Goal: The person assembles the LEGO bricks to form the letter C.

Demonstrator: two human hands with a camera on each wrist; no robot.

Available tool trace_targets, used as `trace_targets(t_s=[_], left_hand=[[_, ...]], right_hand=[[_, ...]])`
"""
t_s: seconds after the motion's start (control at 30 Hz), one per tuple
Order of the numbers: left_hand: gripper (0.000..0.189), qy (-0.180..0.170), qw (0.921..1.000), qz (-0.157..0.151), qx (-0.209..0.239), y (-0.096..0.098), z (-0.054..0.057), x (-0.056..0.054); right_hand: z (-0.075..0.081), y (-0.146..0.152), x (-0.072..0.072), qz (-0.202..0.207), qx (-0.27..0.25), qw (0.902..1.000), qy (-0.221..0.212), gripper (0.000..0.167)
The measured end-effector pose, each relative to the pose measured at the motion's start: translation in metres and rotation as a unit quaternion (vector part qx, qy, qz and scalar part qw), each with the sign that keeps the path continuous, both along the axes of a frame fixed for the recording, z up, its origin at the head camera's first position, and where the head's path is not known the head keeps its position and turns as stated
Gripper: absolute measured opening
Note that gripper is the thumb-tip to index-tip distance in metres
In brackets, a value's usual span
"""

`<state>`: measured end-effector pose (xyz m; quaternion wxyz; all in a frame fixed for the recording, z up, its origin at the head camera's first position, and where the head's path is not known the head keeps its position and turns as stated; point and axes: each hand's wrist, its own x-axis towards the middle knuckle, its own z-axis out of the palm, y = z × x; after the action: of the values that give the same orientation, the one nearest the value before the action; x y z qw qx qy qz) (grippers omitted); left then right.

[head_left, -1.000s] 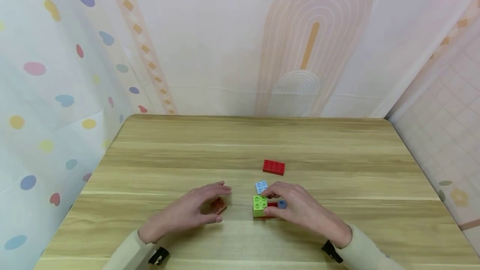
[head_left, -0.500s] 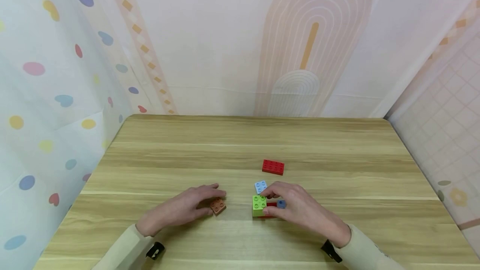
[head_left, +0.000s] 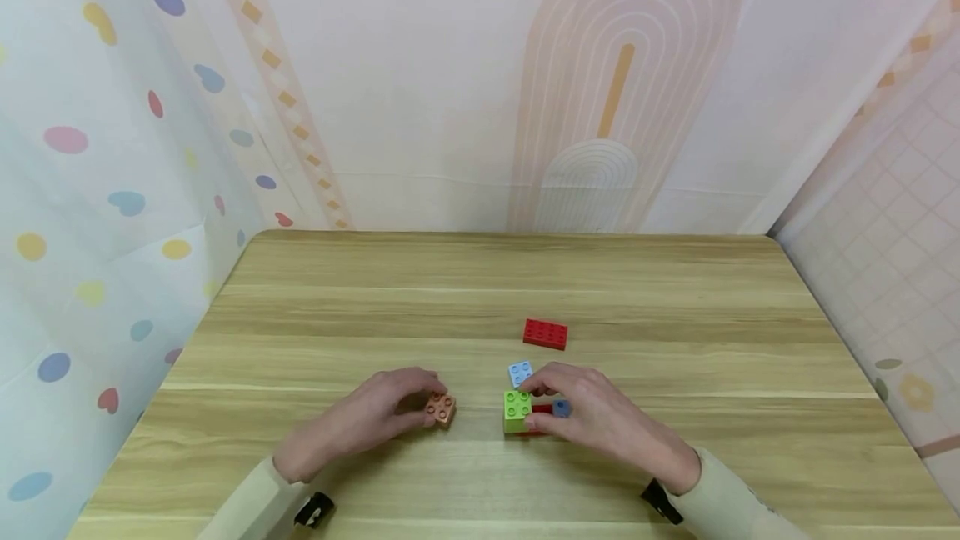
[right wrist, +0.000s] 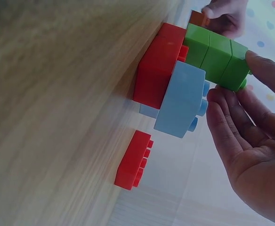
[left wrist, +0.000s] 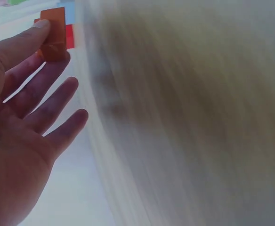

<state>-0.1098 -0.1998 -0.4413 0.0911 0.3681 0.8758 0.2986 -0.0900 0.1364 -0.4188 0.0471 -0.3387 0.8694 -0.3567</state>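
Between its thumb and fingers my left hand (head_left: 367, 419) pinches a small orange-brown toy building brick (head_left: 441, 408); the left wrist view shows the same brick (left wrist: 55, 35) at the fingertips, the other fingers spread. To its right, my right hand (head_left: 596, 415) holds the upper end of a lime-green brick stack (right wrist: 217, 56), thumb on one side and fingers on the other. That stack rises from a red brick (right wrist: 161, 66), which also carries a blue brick (right wrist: 180, 99). In the head view the right hand hides much of the red and blue bricks.
A small light-blue brick (head_left: 521, 373) lies just behind the green stack. Farther back is a long red brick (head_left: 545, 333) with its studs up. All stand on a wood-grain table (head_left: 375, 298), with a patterned cloth (head_left: 420, 107) hanging behind it.
My left hand has closed from open fingers over the orange-brown brick to a pinch on it. The brick has turned and shifted slightly right since half a second ago. My right hand stays in place.
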Motion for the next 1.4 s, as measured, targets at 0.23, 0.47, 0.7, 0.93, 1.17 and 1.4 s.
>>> trace_targets(t_s=[0.23,0.47,0.7,0.93,1.17,1.4], left_hand=[[0.036,0.049,0.9966,0.005,0.065,0.011,0.003,0.007],[0.034,0.050,0.9943,0.020,0.092,0.024,0.008,0.014],[0.034,0.057,0.9909,0.037,0.116,0.036,0.012,0.020],[0.034,0.059,0.9857,0.040,0.152,0.046,0.014,0.021],[0.035,0.047,0.9816,0.054,0.177,0.057,0.016,0.022],[0.035,0.035,0.9802,0.052,0.187,0.065,0.018,0.023]], right_hand=[[-0.001,-0.001,0.001,-0.005,0.004,1.0000,0.007,0.030],[-0.001,-0.001,0.002,-0.011,0.010,0.9999,0.008,0.031],[-0.001,0.000,0.002,-0.012,0.012,0.9998,0.003,0.033],[-0.001,0.001,0.003,-0.017,0.014,0.9997,0.005,0.034],[-0.002,0.001,0.004,-0.021,0.015,0.9997,0.003,0.034],[-0.002,0.001,0.004,-0.025,0.019,0.9995,0.004,0.035]])
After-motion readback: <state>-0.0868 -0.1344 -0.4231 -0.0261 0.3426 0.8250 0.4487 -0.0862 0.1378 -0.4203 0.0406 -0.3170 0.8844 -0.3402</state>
